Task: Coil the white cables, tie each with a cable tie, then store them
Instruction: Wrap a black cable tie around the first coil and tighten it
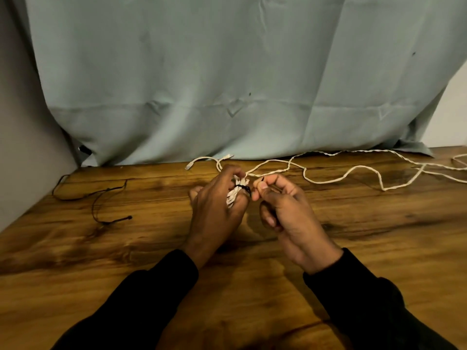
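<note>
At the centre of the frame the left hand (214,205) grips a small coiled white cable bundle (233,194), with a black cable tie (242,188) wrapped round it. Just to its right, the right hand (285,210) pinches the tie's free end between thumb and fingertips. Loose white cable (341,174) trails across the wooden bench (101,248) toward the right edge. Thin black ties (101,198) lie at centre left. A pale green cloth (227,72) hangs behind.
</note>
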